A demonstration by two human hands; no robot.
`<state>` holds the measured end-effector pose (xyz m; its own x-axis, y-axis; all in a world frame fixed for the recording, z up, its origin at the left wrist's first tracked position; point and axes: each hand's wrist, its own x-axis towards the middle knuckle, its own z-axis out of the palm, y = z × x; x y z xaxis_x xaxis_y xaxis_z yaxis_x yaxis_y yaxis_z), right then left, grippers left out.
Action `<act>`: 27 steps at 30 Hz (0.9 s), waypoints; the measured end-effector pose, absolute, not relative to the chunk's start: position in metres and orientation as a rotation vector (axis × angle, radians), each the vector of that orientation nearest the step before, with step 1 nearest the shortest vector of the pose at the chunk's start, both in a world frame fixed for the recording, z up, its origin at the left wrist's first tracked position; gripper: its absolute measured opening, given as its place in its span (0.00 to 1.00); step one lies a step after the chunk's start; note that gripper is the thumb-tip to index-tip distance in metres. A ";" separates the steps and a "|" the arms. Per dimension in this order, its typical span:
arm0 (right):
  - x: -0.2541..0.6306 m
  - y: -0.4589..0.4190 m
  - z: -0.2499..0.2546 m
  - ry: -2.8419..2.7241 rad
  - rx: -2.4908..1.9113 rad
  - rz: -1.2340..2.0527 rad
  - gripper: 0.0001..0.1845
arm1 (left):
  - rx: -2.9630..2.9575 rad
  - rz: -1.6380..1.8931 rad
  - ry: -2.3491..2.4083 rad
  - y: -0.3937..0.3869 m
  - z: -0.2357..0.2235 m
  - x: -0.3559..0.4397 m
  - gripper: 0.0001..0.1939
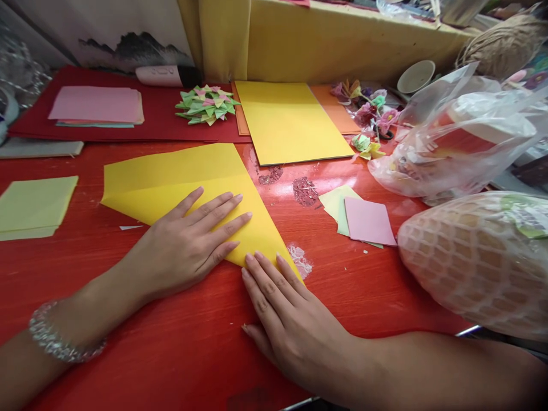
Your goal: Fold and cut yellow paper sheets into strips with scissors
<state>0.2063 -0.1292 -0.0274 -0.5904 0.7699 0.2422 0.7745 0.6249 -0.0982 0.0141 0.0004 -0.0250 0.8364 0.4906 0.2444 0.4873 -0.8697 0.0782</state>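
A folded yellow paper sheet (171,174) lies on the red table (171,342), tapering to a point at the lower right. My left hand (188,242) lies flat on it with fingers stretched out, pressing the fold. My right hand (282,311) rests flat beside it, its fingertips touching the paper's lower edge near the point. A beaded bracelet (53,339) circles my left wrist.
A flat yellow sheet (291,123) on orange paper lies behind. A folded green-pink paper wreath (206,104), pink sheets (96,105), green squares (32,205), small pink and green papers (363,220), paper flowers (370,117), a plastic bag (458,142) and a foam-netted fruit (479,257) surround the spot.
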 end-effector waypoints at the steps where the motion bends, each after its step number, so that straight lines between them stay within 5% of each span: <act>1: 0.206 -0.129 -0.027 -2.590 -1.258 -0.030 0.28 | 2.996 0.397 0.805 0.000 -0.025 0.014 0.23; 27: 0.208 -0.129 -0.026 -2.596 -1.277 -0.085 0.30 | 3.050 0.297 0.849 -0.001 -0.023 0.016 0.24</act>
<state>0.2076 -0.1286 -0.0260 -0.5862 0.7723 0.2447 0.7866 0.6149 -0.0561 0.0164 -0.0007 -0.0235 0.8402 0.5082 0.1892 0.5154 -0.8568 0.0130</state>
